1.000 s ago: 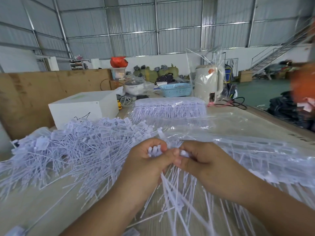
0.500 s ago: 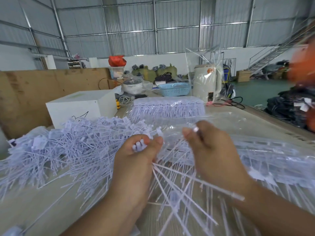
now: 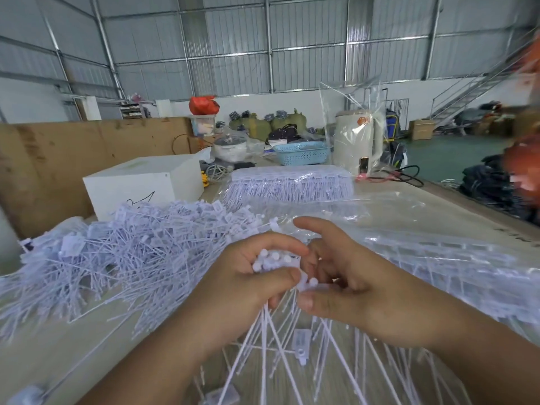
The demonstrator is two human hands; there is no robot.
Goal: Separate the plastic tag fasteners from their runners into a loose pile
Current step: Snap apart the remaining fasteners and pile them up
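Observation:
My left hand (image 3: 245,285) is closed around a bunch of white tag fasteners (image 3: 273,260), their round heads sticking up between thumb and fingers and their thin stems fanning down toward me. My right hand (image 3: 344,282) touches the same bunch from the right, thumb and fingers pinching the heads at its lower edge, index finger raised. A big loose pile of separated fasteners (image 3: 122,252) covers the table to the left. Fasteners on runners lie in a clear bag (image 3: 455,267) to the right, and another bagged stack (image 3: 289,185) sits further back.
A white box (image 3: 143,185) stands behind the loose pile, next to a brown board (image 3: 58,159). At the table's far end are a blue basket (image 3: 302,153), a cooker pot (image 3: 230,147), a bagged cream kettle (image 3: 356,141) and black cables (image 3: 406,173).
My right hand, raised and apart half a second ago, has come back down against the bunch in my left hand. The left hand holds more heads, bunched higher.

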